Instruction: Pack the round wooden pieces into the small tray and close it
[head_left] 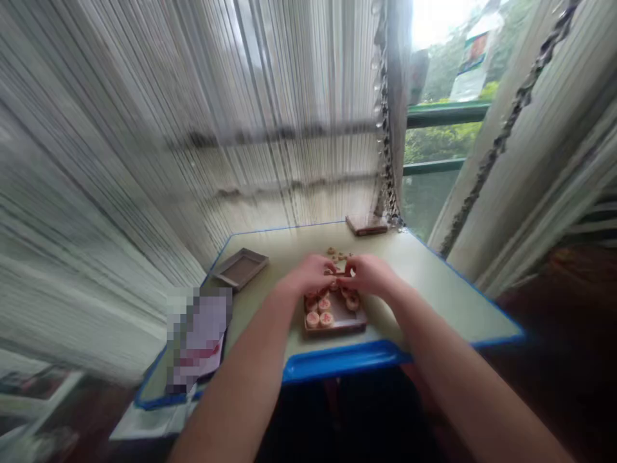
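Note:
An open shallow wooden box (pixel 357 326) lies near the table's front edge. Inside sit several round Chinese chess pieces (pixel 326 319) with red characters, mostly along its left side and far end. My left hand (pixel 315 273) reaches over the far left of the box, its fingers bent and closed among the pieces; what they grip is hidden. Facing it, my right hand (pixel 369 273) has its thumb and fingers closed at the box's far end, against pieces there. Motion blur hides which piece each hand touches.
Several loose pieces (pixel 331 251) lie beyond the hands. An empty-looking box lid (pixel 241 269) rests at the left, above a pixelated paper item (pixel 202 334). A flat brown box (pixel 366 224) is at the back edge. String curtains (pixel 289 96) hang behind the blue-edged table (pixel 448 296).

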Available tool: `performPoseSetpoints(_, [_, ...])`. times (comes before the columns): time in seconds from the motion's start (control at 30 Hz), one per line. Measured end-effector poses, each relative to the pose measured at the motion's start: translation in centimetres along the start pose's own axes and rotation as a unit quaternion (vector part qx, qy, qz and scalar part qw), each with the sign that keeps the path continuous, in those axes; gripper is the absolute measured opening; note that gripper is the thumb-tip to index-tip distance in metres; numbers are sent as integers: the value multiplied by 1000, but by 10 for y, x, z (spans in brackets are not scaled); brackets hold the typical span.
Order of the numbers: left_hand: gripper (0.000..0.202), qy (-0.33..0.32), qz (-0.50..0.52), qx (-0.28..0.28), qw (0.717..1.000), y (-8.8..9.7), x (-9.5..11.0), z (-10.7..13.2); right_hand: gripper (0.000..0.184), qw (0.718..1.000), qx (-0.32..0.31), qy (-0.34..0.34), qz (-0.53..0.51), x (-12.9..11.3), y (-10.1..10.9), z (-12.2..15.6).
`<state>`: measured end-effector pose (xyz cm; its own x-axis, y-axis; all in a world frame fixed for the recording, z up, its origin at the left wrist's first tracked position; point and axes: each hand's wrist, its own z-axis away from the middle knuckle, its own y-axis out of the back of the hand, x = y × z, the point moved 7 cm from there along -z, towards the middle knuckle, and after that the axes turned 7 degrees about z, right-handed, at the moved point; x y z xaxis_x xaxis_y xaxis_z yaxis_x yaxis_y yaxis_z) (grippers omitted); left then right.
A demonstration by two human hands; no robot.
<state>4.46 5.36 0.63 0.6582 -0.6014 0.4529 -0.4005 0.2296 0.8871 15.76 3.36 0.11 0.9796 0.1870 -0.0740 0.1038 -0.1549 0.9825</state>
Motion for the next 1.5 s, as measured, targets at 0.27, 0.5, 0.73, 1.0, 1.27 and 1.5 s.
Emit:
performPoseSetpoints(0.27, [29, -18, -26, 20, 999, 4, 7, 6, 33, 1000, -14, -7, -5, 1, 1, 1])
performPoseSetpoints(0.5, [31, -40, -47, 22, 998, 3, 12, 7, 33, 1000, -19, 0, -15, -3, 0, 2])
performPoseSetpoints(0.73, [30, -38, -45, 19, 998, 2, 13, 8, 26, 997, 41, -8, -60, 4, 14, 2])
performPoseSetpoints(1.0, [32, -48, -91, -9, 995, -5, 22, 6, 26, 984, 79, -43, -151, 22, 29, 6])
performPoseSetpoints(1.27, [31, -51, -123, -16, 991, -10, 24, 4, 30, 989, 63, -18, -133, 16, 22, 3])
performPoseSetpoints(1.5, [25, -48, -133, -2, 990, -12, 24, 3, 29, 991, 40, -12, -131, 13, 19, 5])
